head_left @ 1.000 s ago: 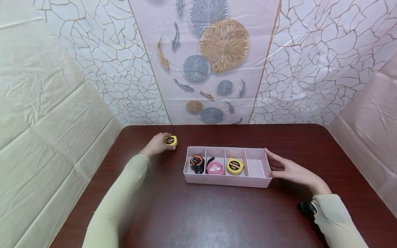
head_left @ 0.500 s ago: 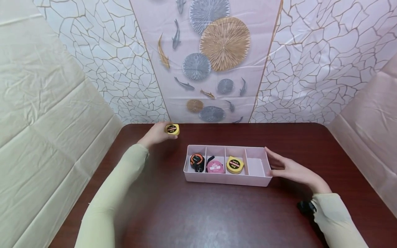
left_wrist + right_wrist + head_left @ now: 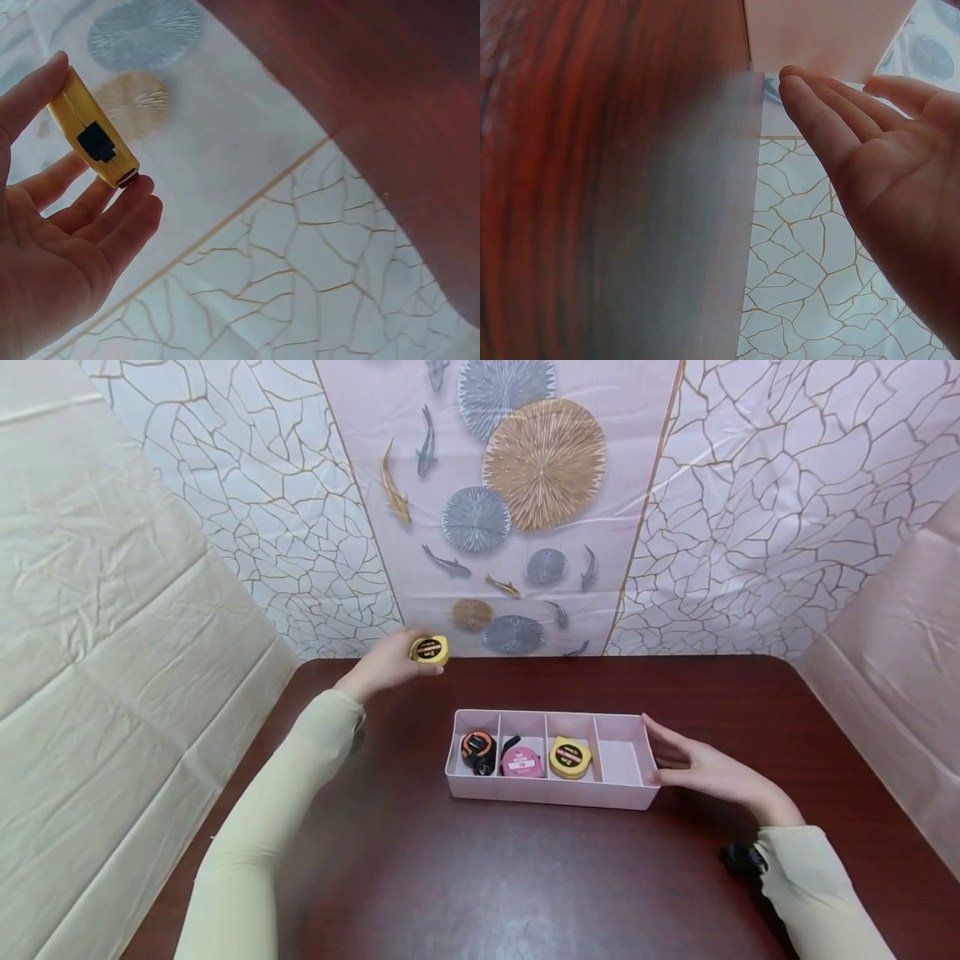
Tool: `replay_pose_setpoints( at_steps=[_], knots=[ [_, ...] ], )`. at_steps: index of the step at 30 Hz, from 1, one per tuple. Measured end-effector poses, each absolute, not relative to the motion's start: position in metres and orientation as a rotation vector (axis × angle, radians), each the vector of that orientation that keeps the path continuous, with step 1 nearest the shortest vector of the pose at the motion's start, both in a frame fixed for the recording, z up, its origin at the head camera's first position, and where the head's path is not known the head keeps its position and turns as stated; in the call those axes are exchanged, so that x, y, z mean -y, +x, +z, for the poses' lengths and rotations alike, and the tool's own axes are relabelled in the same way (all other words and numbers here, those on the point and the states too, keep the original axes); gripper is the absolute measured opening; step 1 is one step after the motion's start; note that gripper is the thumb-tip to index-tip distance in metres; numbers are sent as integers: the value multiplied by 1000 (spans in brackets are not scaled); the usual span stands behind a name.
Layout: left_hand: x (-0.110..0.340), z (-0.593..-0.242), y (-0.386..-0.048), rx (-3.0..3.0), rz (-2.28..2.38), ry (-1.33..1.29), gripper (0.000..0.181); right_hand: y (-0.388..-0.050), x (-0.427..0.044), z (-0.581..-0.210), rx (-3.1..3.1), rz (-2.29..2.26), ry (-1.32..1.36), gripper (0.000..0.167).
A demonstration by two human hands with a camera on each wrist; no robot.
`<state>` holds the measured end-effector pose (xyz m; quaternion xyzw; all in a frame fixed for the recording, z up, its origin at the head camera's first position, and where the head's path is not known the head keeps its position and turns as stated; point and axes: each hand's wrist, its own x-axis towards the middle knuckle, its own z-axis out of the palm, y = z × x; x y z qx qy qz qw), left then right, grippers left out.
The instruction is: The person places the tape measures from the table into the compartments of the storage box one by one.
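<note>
My left hand (image 3: 390, 662) pinches a yellow tape measure (image 3: 430, 650) between thumb and fingers, raised above the table's far left part. The left wrist view shows the edge of this tape measure (image 3: 94, 131), with a dark patch on it. A pale pink tray (image 3: 551, 790) with a row of compartments stands on the table. From left to right it holds an orange-and-black tape measure (image 3: 478, 752), a pink tape measure (image 3: 522, 762) and a yellow tape measure (image 3: 570, 758); the rightmost compartment is bare. My right hand (image 3: 712, 770) touches the tray's right end with fairly straight, spread fingers.
The dark red-brown table (image 3: 525, 877) has its far edge against a patterned cloth backdrop (image 3: 300, 527). Plain pale cloth (image 3: 112, 693) hangs along the left side, and more cloth (image 3: 900, 610) along the right. A black device (image 3: 742, 860) sits at the right wrist.
My left hand has lifted the yellow tape measure up from the table and moved it slightly right. The right hand and the tray have stayed in place.
</note>
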<state>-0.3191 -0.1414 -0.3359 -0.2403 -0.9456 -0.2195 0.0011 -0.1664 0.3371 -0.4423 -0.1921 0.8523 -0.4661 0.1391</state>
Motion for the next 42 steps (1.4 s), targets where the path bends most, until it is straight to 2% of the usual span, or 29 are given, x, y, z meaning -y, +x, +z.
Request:
replay_pose_setpoints(
  at_steps=[28, 42],
  knots=[
    [76, -287, -315, 2834, -641, -967, 71, -166, -336, -442, -2440, -1373, -591, 91],
    [39, -272, -310, 2786, -661, -1055, 64, -166, -336, -441, -2438, -1376, -581, 92]
  ],
)
